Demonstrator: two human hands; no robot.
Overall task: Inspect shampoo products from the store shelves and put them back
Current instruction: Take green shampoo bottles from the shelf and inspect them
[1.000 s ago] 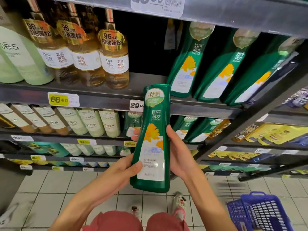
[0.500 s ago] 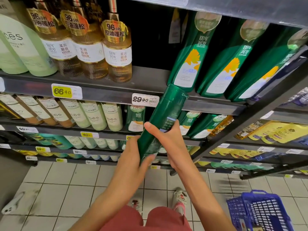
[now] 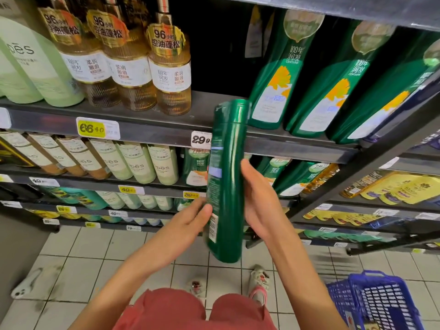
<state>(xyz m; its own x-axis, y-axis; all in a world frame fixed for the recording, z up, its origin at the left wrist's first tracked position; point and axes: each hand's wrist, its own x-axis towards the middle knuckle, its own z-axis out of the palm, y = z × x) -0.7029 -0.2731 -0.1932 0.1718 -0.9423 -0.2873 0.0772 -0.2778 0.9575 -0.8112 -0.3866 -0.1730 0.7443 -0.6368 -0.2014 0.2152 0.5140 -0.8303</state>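
a green shampoo bottle [image 3: 226, 186] is held upright before the shelf [image 3: 154, 132] edge, cap up, its narrow side turned to the camera. it is pinched at the label side by the left hand [image 3: 190, 225], and the right hand [image 3: 259, 206] is curled round its other side. a blue basket [image 3: 381, 303] is seen on the tiled floor [image 3: 71, 270], lower right.

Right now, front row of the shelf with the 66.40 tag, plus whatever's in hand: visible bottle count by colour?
Amber shampoo bottles: 3
Pale green bottles: 2
Dark green shelf bottles: 3
Held dark green bottle: 1
Total: 9
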